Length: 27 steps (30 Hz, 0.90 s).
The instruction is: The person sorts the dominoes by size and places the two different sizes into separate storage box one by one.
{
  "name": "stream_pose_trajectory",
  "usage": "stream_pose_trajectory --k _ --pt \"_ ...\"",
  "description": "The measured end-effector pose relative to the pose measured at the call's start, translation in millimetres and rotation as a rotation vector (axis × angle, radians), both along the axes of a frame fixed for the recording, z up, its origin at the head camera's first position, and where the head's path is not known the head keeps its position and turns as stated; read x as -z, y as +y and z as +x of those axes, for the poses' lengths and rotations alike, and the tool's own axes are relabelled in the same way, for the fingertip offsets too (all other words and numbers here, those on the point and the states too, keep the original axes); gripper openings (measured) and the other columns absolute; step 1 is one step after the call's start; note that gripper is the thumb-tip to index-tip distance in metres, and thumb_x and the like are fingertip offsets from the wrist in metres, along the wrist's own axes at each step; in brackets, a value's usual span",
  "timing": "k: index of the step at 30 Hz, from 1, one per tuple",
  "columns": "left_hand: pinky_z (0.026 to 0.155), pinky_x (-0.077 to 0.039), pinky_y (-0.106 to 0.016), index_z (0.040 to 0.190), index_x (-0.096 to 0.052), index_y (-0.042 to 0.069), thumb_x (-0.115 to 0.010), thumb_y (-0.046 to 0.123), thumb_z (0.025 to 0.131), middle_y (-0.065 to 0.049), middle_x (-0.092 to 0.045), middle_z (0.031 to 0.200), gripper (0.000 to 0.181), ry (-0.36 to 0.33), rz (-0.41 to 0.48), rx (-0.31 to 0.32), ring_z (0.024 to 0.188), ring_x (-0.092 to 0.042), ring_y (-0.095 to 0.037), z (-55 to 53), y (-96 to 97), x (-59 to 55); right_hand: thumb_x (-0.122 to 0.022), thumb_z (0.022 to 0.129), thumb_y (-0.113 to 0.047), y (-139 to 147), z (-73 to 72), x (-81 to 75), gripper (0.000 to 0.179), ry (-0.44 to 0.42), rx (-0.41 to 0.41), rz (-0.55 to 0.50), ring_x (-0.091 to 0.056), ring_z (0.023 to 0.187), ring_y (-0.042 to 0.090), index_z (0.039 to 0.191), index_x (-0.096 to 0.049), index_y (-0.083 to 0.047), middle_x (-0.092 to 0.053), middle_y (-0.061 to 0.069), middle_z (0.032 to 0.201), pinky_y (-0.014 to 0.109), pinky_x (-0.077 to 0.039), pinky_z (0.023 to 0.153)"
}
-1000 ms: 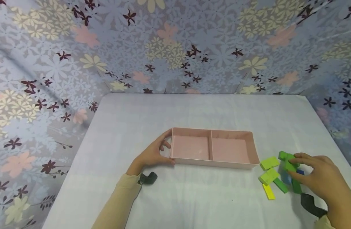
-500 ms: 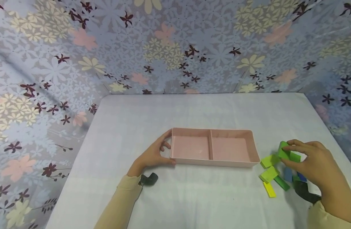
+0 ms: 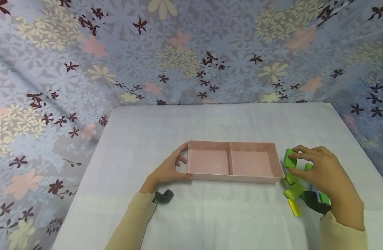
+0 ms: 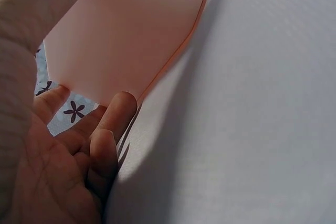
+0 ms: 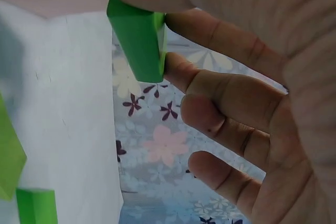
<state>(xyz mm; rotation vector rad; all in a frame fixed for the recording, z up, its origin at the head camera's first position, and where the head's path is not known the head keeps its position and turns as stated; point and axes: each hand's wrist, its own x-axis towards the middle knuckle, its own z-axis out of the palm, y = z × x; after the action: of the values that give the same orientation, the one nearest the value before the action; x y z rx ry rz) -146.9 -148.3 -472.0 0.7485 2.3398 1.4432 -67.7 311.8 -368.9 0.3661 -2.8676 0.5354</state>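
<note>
I'm carrying one green rectangular block (image 3: pixel 290 158) farther left than a second ago, the right grip (image 3: pixel 322 170) pinching it just right of one pink two-compartment tray (image 3: pixel 235 178). Its long axis is running roughly near to far. My left grip (image 3: pixel 170 169) is holding the tray's left end, unmoved. Two yellow-green rectangular blocks (image 3: pixel 294 191) and one yellow block (image 3: pixel 294 207) are lying nearer on the white surface (image 3: pixel 226 215).

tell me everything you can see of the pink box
The pink box looks like smooth, pale plastic: long, rectangular and open-topped, with an upright divider making two compartments, nothing showing inside. It sits flat on the white table, lengthwise left to right. The left grip holds its left end; blocks lie by its right end.
</note>
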Motion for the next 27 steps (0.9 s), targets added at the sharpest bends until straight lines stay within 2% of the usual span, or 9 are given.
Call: stream_pose_trajectory --k 7,13,18,24,27 --pt "0.084 -0.04 -0.034 0.152 -0.014 0.037 -0.09 0.04 0.059 0.012 -0.029 0.152 0.12 -0.021 -0.011 -0.001 0.102 -0.053 -0.009 -1.2 0.8 0.8 -0.086 0.067 -0.022 -9 1.4 1.0 0.043 -0.041 0.0 -0.01 -0.046 0.104 0.038 0.105 -0.073 -0.008 -0.061 0.021 0.119 0.056 -0.038 0.076" --pt "0.083 -0.04 -0.034 0.152 -0.014 0.037 -0.09 0.041 0.058 0.012 -0.03 0.152 0.121 -0.013 -0.017 -0.026 0.1 -0.053 -0.008 -2.0 -1.3 2.3 -0.088 0.064 -0.023 -25 -8.9 -1.2 0.044 0.013 -0.038 0.012 -0.049 0.102 0.037 0.103 -0.074 -0.011 -0.064 0.017 0.116 0.058 -0.04 0.077" --pt "0.083 -0.039 -0.035 0.151 -0.014 0.038 -0.09 0.04 0.059 0.013 -0.029 0.151 0.12 -0.013 -0.009 -0.024 0.101 -0.052 -0.009 -3.8 -2.1 5.0 -0.088 0.064 -0.023 -44 -15.1 -2.6 0.041 0.05 -0.1 -0.028 -0.051 0.099 0.031 0.102 -0.075 -0.015 -0.065 0.013 0.116 0.053 -0.042 0.074" --pt "0.083 -0.038 -0.035 0.151 -0.013 0.042 -0.09 0.04 0.059 0.015 -0.028 0.152 0.12 -0.012 -0.008 -0.011 0.101 -0.051 -0.009 -5.8 -0.6 5.5 -0.086 0.068 -0.029 -64 -17.3 -6.5 0.042 -0.029 -0.124 -0.069 -0.05 0.1 0.026 0.107 -0.074 -0.017 -0.063 0.013 0.122 0.048 -0.043 0.074" --pt "0.084 -0.039 -0.034 0.15 -0.012 0.043 -0.09 0.042 0.058 0.016 -0.028 0.151 0.121 -0.012 -0.017 -0.017 0.101 -0.052 -0.008 -4.5 -1.9 5.5 -0.086 0.067 -0.026 -72 -20.0 -6.8 0.041 -0.026 -0.159 -0.079 -0.05 0.1 0.024 0.105 -0.074 -0.017 -0.063 0.013 0.122 0.048 -0.043 0.076"
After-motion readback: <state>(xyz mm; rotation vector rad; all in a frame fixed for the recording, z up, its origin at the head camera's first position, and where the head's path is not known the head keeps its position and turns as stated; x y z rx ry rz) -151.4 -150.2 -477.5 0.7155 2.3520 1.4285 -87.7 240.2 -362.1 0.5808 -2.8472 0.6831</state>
